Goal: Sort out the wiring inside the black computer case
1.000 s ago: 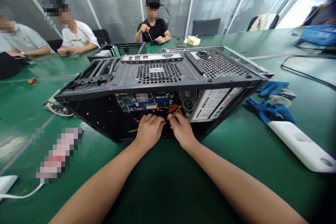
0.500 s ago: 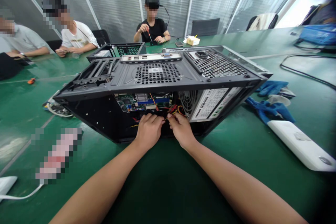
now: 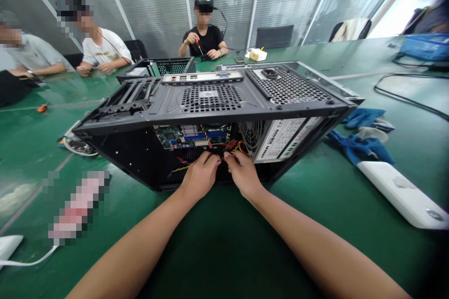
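Note:
A black computer case [image 3: 217, 107] lies in front of me with its open side towards me. At that opening my left hand [image 3: 199, 176] is closed in a pinch on a thin yellow-and-black cable [image 3: 179, 168], whose loose length trails off to the left inside the case. Close beside it, my right hand [image 3: 244, 173] pinches the same cable with thumb and forefinger. The exact spot between the fingertips is small and partly hidden. Behind the hands are the green motherboard [image 3: 171, 138], red and yellow wires [image 3: 231, 145] and the power supply [image 3: 280, 140] with its fan grille.
Blue gloves [image 3: 368, 145] and a white power bank [image 3: 400, 194] lie to the right. A blurred pink object [image 3: 79, 208] with a white cord is at left. Across the green table [image 3: 315, 205] a co-worker [image 3: 203, 32] holds a screwdriver; two more people sit left.
The trailing end of the yellow-and-black cable has shifted and shows more to the left of my left hand. Both hands stay almost in place, still pinching.

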`<state>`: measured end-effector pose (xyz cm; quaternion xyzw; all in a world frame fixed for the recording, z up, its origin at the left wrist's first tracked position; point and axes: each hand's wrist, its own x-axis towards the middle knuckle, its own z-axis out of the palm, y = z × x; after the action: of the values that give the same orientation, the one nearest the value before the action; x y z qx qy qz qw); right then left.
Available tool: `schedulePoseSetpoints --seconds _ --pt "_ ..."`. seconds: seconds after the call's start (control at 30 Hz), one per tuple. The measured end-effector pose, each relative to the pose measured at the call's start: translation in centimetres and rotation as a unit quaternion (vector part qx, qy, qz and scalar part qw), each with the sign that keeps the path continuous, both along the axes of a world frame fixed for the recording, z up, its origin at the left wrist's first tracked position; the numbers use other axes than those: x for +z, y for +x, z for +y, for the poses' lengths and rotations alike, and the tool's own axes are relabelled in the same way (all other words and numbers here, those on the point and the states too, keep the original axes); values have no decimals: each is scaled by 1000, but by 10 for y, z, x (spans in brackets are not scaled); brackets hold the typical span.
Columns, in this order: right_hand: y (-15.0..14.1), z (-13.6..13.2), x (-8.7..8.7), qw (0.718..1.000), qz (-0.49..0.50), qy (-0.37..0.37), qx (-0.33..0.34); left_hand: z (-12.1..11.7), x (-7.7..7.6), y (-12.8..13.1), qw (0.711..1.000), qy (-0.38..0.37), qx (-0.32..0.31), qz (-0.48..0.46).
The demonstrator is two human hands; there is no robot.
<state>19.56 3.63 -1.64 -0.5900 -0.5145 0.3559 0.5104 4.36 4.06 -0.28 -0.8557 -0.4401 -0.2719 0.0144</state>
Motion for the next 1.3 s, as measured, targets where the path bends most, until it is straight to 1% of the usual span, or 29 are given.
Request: schedulePoseSetpoints --seconds 0.27,0.53,0.73,0.93,1.13,1.3 --pt "1 0 1 1000 6 4 4 0 -2 -1 1000 15 -3 -27" --pt "0 0 1 1000 2 7 10 0 0 0 1000 18 2 -15" --pt "0 0 1 1000 2 9 9 2 0 1 1000 5 3 -11" --pt "-1 0 1 1000 2 6 9 1 1 0 1000 -9 -9 -16" --pt "-1 0 -1 1000 8 7 8 1 0 -1 999 -6 -14 -31" --pt "-1 1 -2 1000 7 8 11 0 1 0 1000 -4 -5 -20"
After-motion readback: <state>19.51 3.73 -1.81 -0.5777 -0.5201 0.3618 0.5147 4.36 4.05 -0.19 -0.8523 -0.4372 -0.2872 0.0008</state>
